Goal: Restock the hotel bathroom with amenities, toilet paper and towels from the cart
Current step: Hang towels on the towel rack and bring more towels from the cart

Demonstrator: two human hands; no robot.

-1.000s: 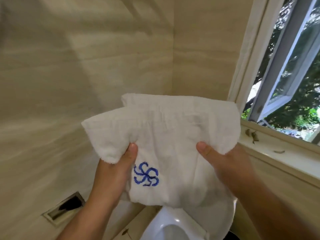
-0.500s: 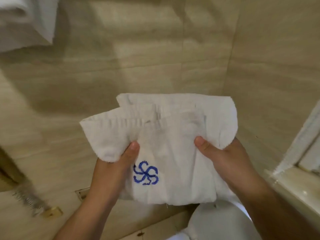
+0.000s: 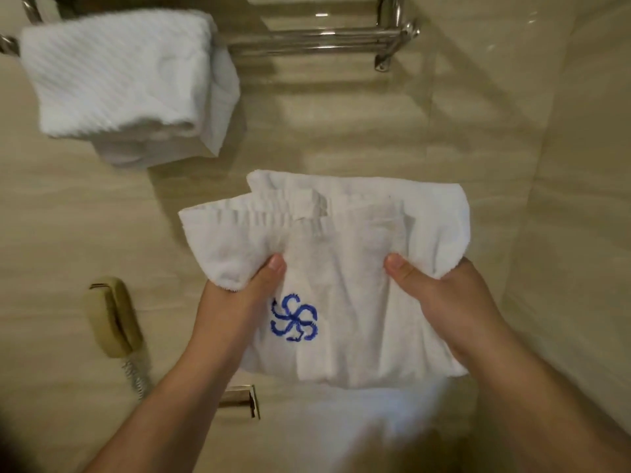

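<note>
I hold a folded white towel (image 3: 345,254) with a blue embroidered swirl logo out in front of me, flat and level. My left hand (image 3: 239,302) grips its left edge, thumb on top. My right hand (image 3: 444,302) grips its right edge the same way. Above, a chrome towel rack (image 3: 324,42) is fixed to the beige tiled wall. A folded white ribbed towel (image 3: 119,83) lies on the rack's left part and hangs over its front. The rack's right part is bare bars. The held towel is below the rack and apart from it.
A beige wall phone (image 3: 112,315) with a coiled cord hangs at the lower left. A chrome recessed holder (image 3: 240,399) shows under my left forearm. A blurred white toilet (image 3: 368,425) sits below the towel. A wall corner runs down the right side.
My view has swung left and up, away from the window to the wall with the towel rack and phone. The grip of both hands on the towel is unchanged.
</note>
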